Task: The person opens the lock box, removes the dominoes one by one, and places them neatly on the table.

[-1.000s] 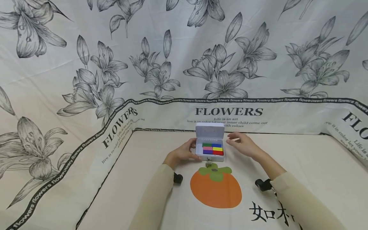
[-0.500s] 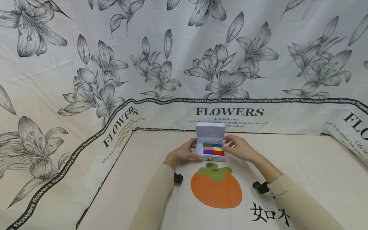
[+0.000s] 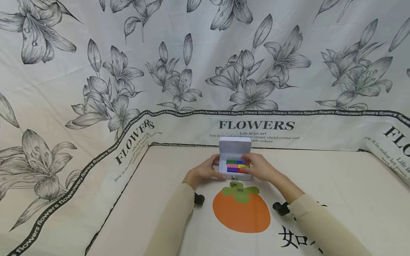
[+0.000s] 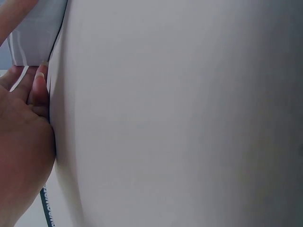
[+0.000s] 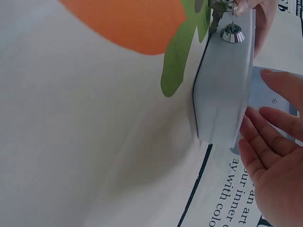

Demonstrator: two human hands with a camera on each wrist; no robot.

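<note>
A small white metal lockbox [image 3: 235,147] stands at the back of the table, lid raised. Inside lie coloured blocks [image 3: 232,165]: green, blue, pink, yellow, purple and red. My left hand [image 3: 203,169] grips the box's left side, thumb along the front, fingers against the side wall [image 4: 35,42]. Over the box's right edge reaches my right hand [image 3: 262,167], its fingertips above the blue, yellow and red blocks and partly hiding them. From the right wrist view, this hand [image 5: 279,156] has its thumb and fingers spread apart at the wall's top. Keys [image 3: 234,182] hang from the front lock.
Cream cloth [image 3: 160,213] covers the table, printed with an orange persimmon [image 3: 241,215] in front of the box and black characters. A flower-printed curtain [image 3: 179,128] rises close behind the box. Dark wrist cameras hang beneath both forearms.
My right hand has moved left from beside the box to over its right edge, covering part of the right-hand blocks. The left hand and box stay put.
</note>
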